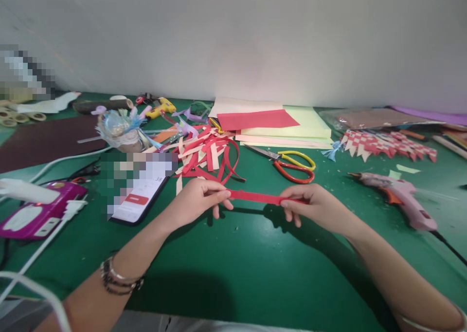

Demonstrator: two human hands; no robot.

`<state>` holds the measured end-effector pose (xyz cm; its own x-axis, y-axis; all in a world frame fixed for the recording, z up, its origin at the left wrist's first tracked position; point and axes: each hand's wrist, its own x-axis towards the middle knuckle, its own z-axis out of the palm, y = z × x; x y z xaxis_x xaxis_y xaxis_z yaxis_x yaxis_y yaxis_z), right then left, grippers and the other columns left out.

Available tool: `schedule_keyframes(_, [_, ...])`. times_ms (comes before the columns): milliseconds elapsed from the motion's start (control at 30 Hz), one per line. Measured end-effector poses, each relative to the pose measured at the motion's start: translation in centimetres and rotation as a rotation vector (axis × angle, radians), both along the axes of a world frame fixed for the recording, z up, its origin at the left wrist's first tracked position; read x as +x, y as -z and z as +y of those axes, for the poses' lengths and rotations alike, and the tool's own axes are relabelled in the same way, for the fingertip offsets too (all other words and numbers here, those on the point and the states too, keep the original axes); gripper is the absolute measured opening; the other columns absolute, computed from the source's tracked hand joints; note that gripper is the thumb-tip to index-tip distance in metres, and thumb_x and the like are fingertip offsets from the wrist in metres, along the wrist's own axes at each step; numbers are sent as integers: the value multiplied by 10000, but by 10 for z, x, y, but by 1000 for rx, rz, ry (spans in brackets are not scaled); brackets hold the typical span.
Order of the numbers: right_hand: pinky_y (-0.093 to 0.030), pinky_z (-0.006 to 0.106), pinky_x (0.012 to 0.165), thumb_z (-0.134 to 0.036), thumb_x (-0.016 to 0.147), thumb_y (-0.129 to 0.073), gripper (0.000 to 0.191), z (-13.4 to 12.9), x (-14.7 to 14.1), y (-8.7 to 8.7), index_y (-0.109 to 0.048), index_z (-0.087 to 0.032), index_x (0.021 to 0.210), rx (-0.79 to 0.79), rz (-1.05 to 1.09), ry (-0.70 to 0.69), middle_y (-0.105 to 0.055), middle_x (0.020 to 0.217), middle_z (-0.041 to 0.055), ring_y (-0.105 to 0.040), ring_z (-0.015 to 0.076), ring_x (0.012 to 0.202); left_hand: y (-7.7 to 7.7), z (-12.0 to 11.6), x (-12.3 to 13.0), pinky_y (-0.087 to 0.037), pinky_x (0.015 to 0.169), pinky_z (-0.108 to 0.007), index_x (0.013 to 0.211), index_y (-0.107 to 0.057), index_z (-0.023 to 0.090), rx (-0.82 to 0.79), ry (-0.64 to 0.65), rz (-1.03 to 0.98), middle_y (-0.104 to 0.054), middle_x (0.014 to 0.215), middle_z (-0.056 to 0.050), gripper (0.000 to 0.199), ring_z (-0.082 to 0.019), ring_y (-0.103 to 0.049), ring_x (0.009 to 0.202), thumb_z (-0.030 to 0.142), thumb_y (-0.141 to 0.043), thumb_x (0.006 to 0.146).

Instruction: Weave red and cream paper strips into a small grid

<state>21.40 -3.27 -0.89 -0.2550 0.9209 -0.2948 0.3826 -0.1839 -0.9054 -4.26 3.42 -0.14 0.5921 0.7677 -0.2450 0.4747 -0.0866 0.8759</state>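
Note:
A red paper strip (255,197) is stretched level between my two hands, a little above the green table (233,268). My left hand (206,198) pinches its left end between thumb and fingers. At the other end, my right hand (301,203) pinches it the same way. Just beyond the strip lies a tangled heap of red and pale pink paper strips (207,154). Scissors (288,164) with one yellow and one red handle rest behind my right hand, their blades slightly apart.
A phone (140,195) lies left of my left hand, near a purple power socket (44,210) with white cables. On the right are a pink glue gun (397,195) and woven red-and-white paper pieces (390,146). Paper sheets (306,122) are stacked at the back, by the wall.

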Motion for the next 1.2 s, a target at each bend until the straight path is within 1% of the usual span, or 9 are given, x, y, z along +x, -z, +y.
schedule_keyframes(267, [-518, 266, 668, -435, 666, -693, 300, 6, 8, 9, -634, -153, 746, 35, 266, 430, -703, 702, 55, -666, 155, 628, -7, 5, -3, -444, 517, -201, 721, -646, 143, 95, -113, 20, -711, 799, -39, 272, -70, -546, 429, 361, -518, 821])
schedule_keyframes(533, [-533, 272, 647, -479, 705, -643, 332, 5, 6, 5, -641, -153, 771, 171, 188, 483, -702, 682, 52, -667, 156, 599, -6, 3, -2, -425, 480, -195, 713, -640, 147, 127, -134, -14, -713, 789, -40, 292, -69, -529, 405, 387, -511, 818])
schedule_keyframes(667, [-534, 274, 601, -492, 720, -618, 326, 2, 7, -6, -631, -167, 743, 273, 32, 432, -689, 643, 42, -656, 159, 548, -6, 3, -3, -445, 543, -213, 731, -652, 152, 115, -106, 26, -704, 785, -41, 291, -98, -560, 491, 391, -508, 812])
schedule_keyframes(767, [-523, 279, 543, -507, 748, -578, 335, -4, 10, -17, -627, -177, 722, 347, -33, 380, -680, 622, 40, -628, 151, 471, -5, 0, -1, -459, 686, -248, 959, -638, 186, 269, -134, 59, -668, 975, -51, 294, -176, -597, 789, 397, -515, 795])
schedule_keyframes(867, [-500, 262, 518, -459, 821, -509, 331, -13, 7, -28, -631, -179, 695, 349, -82, 145, -675, 628, 43, -609, 136, 441, -9, -11, 7, -397, 889, -333, 1141, -529, 206, 522, -159, 25, -542, 1199, -72, 379, -238, -479, 1080, 384, -457, 814])
schedule_keyframes(967, [-465, 216, 537, -367, 882, -445, 277, -22, -7, -38, -640, -194, 788, 337, -190, -190, -667, 643, 25, -634, 129, 539, -18, -31, 21, -245, 1023, -383, 1129, -521, 205, 646, 50, -62, -505, 1234, -87, 381, -265, -378, 1187, 401, -474, 805])
schedule_keyframes(1067, [-427, 185, 538, -321, 910, -393, 265, -26, -23, -47, -619, -213, 823, 406, -273, -358, -641, 646, 7, -612, 110, 579, -22, -52, 35, -367, 893, -313, 1035, -528, 214, 359, 269, -124, -622, 954, -49, 258, -189, -550, 921, 375, -429, 859])
schedule_keyframes(1133, [-409, 170, 519, -316, 911, -388, 258, -25, -27, -54, -604, -217, 813, 405, -283, -352, -623, 636, -5, -588, 94, 555, -21, -62, 39, -426, 661, -235, 954, -509, 197, 74, 283, -140, -567, 649, 11, 252, -123, -543, 616, 369, -331, 906])
schedule_keyframes(1200, [-406, 162, 509, -325, 902, -405, 250, -20, -26, -59, -591, -211, 780, 354, -260, -308, -611, 623, -13, -577, 84, 533, -17, -67, 39, -362, 493, -190, 904, -491, 184, -113, 230, -164, -421, 517, 60, 304, -84, -422, 445, 391, -270, 922])
